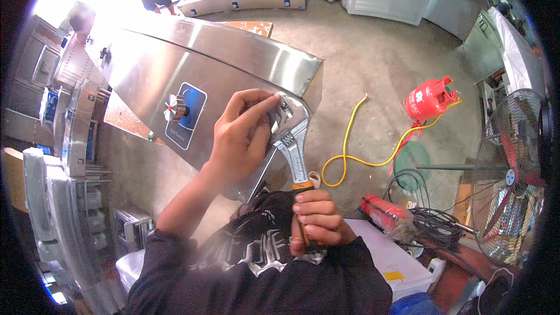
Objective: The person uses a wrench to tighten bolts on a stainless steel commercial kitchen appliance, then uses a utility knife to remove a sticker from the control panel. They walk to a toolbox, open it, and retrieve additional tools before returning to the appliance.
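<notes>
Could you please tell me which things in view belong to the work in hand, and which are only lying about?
Seemingly in the work:
- wrench, gripped by the right hand, its head at the left hand
- steel appliance beside them

Seemingly just around:
- fan
- black cables
- red gas bottle and yellow hose, untouched; possibly related

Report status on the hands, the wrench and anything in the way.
Right hand gripping wrench by its handle. Left hand at the wrench's head, exact hold unclear. Yellow hose on floor, apart from both hands.
</notes>
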Tool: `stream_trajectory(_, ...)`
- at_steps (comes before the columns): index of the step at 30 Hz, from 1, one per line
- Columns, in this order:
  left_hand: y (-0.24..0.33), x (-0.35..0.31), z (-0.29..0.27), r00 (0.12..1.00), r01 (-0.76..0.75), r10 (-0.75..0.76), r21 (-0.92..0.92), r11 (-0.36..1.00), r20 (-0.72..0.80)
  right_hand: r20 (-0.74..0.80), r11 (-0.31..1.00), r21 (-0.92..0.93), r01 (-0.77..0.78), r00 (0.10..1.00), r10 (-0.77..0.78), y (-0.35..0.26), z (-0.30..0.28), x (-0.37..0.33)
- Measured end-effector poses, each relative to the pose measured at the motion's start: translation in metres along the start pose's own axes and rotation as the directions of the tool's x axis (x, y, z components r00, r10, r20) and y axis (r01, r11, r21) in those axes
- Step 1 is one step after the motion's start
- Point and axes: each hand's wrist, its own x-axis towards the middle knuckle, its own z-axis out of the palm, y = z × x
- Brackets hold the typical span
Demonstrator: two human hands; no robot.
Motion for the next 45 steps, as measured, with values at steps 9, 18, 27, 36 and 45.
stream_trajectory(9, -0.004, -0.001, -0.002, 0.998, -0.029, 0.026, -0.047, 0.998, -0.055, -0.016, 0.895, 0.352, -0.272, 0.955, 0.297, 0.034, -0.049, 0.098)
stream_trajectory(18, -0.006, -0.005, -0.003, 0.969, 0.093, -0.126, -0.162, 0.982, -0.210, 0.541, 0.311, 0.714, -0.628, 0.776, 0.324, 0.158, -0.048, 0.218)
stream_trajectory(27, -0.005, -0.005, -0.002, 0.999, -0.030, 0.031, 0.035, 0.999, -0.021, 0.187, 0.617, 0.683, -0.392, 0.909, 0.372, 0.098, -0.061, 0.189)
stream_trajectory(36, 0.000, -0.002, -0.001, 1.000, -0.031, 0.031, 0.114, 0.993, 0.006, -0.276, 0.902, 0.403, -0.153, 0.920, 0.279, 0.043, -0.059, 0.117)
stream_trajectory(45, -0.001, -0.003, 0.000, 1.000, -0.012, 0.013, 0.088, 0.996, -0.011, -0.349, 0.974, 0.213, -0.077, 0.925, 0.150, 0.023, -0.027, 0.082)
